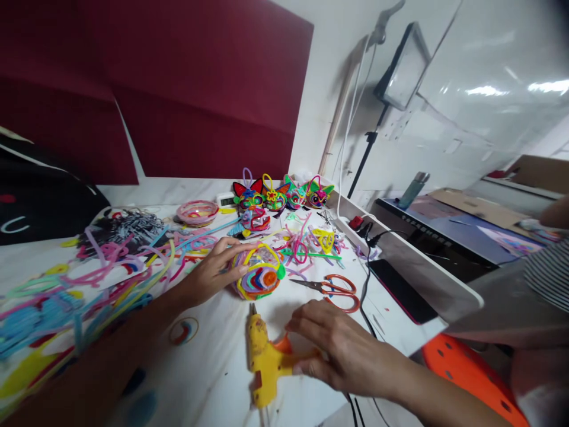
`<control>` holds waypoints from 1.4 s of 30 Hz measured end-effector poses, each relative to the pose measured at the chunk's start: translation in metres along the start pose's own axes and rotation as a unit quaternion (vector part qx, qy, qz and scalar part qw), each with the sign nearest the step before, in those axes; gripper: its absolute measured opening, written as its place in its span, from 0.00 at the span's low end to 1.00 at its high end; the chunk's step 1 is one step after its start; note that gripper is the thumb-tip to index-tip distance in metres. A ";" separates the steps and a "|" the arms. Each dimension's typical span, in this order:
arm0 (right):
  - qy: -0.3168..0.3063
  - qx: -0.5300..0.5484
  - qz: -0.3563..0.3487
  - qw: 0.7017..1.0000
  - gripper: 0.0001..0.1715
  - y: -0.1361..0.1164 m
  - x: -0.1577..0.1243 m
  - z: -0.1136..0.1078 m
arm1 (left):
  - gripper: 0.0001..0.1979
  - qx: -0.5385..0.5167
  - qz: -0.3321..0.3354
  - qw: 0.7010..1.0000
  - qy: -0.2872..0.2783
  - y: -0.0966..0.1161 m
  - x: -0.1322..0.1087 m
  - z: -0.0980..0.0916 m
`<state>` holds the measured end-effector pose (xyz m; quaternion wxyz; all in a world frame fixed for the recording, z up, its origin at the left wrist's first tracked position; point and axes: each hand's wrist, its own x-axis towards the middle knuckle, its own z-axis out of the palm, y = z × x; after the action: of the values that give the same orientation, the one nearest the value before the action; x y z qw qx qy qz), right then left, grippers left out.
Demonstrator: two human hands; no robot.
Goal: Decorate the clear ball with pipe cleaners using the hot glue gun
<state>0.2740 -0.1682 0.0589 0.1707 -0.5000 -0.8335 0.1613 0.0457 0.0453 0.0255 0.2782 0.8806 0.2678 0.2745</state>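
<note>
My left hand [221, 268] is closed on the side of a round, colourful pipe-cleaner craft [259, 276] with a layered spiral on its front and a green tuft at its right. My right hand [340, 344] has its fingers round the handle of a yellow hot glue gun [263, 362] with an orange trigger. The gun is at the table surface, its nozzle pointing away from me towards the craft. Orange-handled scissors [338, 290] lie just beyond my right hand, blades to the left. A small ring with coloured pieces [184, 332] rests near my left forearm.
Loose pipe cleaners [133, 261] cover the left side of the white table [200, 367]. Several finished cat-like heads [274, 198] stand at the back. A black phone [402, 290] and cables lie at right. Beyond the tray edge are an orange stool [471, 379] and another person's striped sleeve [549, 273].
</note>
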 end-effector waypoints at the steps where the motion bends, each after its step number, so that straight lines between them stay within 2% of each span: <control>1: -0.010 0.001 -0.002 1.000 0.26 0.000 -0.001 0.000 | 0.24 -0.003 -0.002 1.000 -0.001 -0.001 0.000 0.000; 7: -0.067 -0.034 0.005 0.997 0.32 -0.004 -0.006 0.018 | 0.23 -0.050 -0.016 0.999 -0.003 -0.006 -0.002 0.001; 15: -0.072 -0.101 -0.031 0.992 0.27 0.006 0.003 0.036 | 0.24 -0.064 -0.009 0.998 0.012 -0.010 -0.005 0.001; 21: -0.049 -0.155 -0.092 0.982 0.41 0.020 0.014 0.047 | 0.25 -0.048 0.005 0.998 -0.047 -0.011 -0.006 -0.008; 26: -0.039 -0.196 -0.150 0.968 0.34 0.030 0.024 0.061 | 0.23 -0.043 0.030 0.997 -0.059 -0.019 -0.008 -0.012; 31: 0.024 -0.208 -0.196 0.958 0.26 0.039 0.029 0.083 | 0.23 -0.019 0.056 0.996 -0.070 -0.026 -0.009 -0.015; 34: 0.027 -0.146 -0.180 0.972 0.19 0.044 0.026 0.082 | 0.24 -0.012 0.062 0.995 -0.079 -0.022 -0.009 -0.016; 37: -0.011 0.006 -0.139 0.990 0.15 0.046 0.022 0.064 | 0.24 -0.032 0.080 0.993 -0.075 -0.014 -0.008 -0.015; 40: -0.055 0.205 -0.092 0.973 0.18 0.045 0.020 0.040 | 0.24 -0.041 0.066 0.995 -0.069 -0.005 -0.008 -0.014; 42: -0.042 0.305 -0.088 0.947 0.20 0.044 0.020 0.028 | 0.25 -0.038 0.053 0.995 -0.072 -0.001 -0.008 -0.013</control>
<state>0.2867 -0.1336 0.0175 0.2931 -0.3417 -0.7917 0.4129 0.0314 0.0461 0.0312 0.3147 0.8999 0.1898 0.2348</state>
